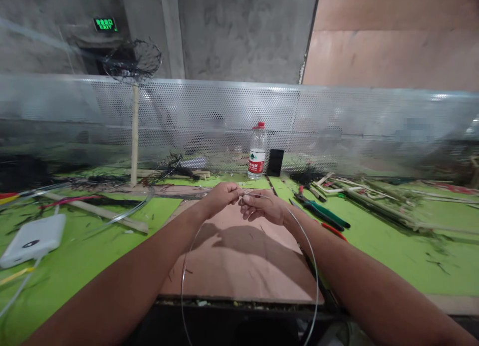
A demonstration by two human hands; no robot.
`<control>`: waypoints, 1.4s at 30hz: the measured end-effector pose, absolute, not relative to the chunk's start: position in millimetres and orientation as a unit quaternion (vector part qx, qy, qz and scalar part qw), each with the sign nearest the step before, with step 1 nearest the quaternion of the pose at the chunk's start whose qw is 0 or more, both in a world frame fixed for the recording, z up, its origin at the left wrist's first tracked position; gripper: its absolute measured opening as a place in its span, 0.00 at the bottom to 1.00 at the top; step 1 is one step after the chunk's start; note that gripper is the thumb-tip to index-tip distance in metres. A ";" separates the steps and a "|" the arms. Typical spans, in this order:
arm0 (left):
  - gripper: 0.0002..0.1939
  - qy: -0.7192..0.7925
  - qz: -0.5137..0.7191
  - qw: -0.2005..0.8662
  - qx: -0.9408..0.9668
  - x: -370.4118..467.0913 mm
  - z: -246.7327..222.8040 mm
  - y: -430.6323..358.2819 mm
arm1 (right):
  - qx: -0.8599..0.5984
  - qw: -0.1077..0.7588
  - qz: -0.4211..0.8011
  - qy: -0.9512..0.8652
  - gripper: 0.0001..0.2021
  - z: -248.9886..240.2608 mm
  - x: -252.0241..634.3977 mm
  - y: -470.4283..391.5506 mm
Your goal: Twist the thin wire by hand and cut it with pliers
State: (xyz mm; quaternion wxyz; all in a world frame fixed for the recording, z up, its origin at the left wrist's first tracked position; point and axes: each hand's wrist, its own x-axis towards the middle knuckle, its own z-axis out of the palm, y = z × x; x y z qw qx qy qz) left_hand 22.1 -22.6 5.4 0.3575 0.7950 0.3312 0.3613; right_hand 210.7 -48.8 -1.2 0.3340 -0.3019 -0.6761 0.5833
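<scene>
One wire loop (317, 281) hangs toward 6 o'clock from the two hands: thin, silvery, smooth and nearly round, its lowest stretch cut off by the bottom edge. It passes in front of one pinkish wooden board (269, 288). At its top, the left hand (224, 193) and right hand (264, 206) nearly meet, each with thumb and fingertips pinched together on the wire; how its ends join there is too small to tell.

Out from the hands, one bottle (256, 159) with a red cap stands at 12 o'clock, and one black phone (275, 163) stands upright at 1. Green-handled pliers (325, 213), one pair, lie at 3, with a heap of bamboo strips (389, 208), too tangled to count, farther out. One white power bank (33, 240) lies toward 9, and one pole (134, 136) topped by a dark net (134, 61) rises at 10.
</scene>
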 end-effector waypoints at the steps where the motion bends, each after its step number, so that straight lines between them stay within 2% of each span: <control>1: 0.19 0.330 0.363 0.353 0.797 23.0 4.9 -23.0 | -0.298 0.334 0.583 -0.677 0.18 -2.7 208.1 -49.6; 11: 0.17 0.366 0.368 0.373 0.769 23.6 4.1 -22.7 | -0.308 0.351 0.605 -0.645 0.12 -17.5 191.8 -45.2; 15: 0.18 0.339 0.351 0.418 0.766 20.6 7.3 -23.6 | -0.322 0.369 0.568 -0.661 0.11 -19.1 192.5 -40.5; 19: 0.17 0.318 0.324 0.432 0.779 18.6 10.2 -25.9 | -0.358 0.386 0.476 -0.705 0.10 -17.4 198.7 -32.9; 24: 0.15 0.362 0.296 0.296 0.833 17.6 10.6 -27.2 | -0.442 0.373 0.320 -0.750 0.08 -11.1 211.0 -22.6; 27: 0.12 0.373 0.266 0.268 0.847 16.7 9.3 -27.6 | -0.459 0.352 0.213 -0.787 0.09 -3.7 216.0 -22.9; 30: 0.10 0.382 0.252 0.300 0.837 15.8 6.0 -27.6 | -0.471 0.323 0.100 -0.815 0.08 2.6 215.8 -27.3; 36: 0.06 0.402 0.215 0.431 0.779 18.7 -9.1 -17.6 | -0.482 0.223 -0.116 -0.839 0.10 5.5 206.4 -41.1; 42: 0.07 0.437 0.252 0.421 0.754 23.4 -18.5 -9.7 | -0.480 0.138 -0.204 -0.842 0.15 4.2 195.6 -54.5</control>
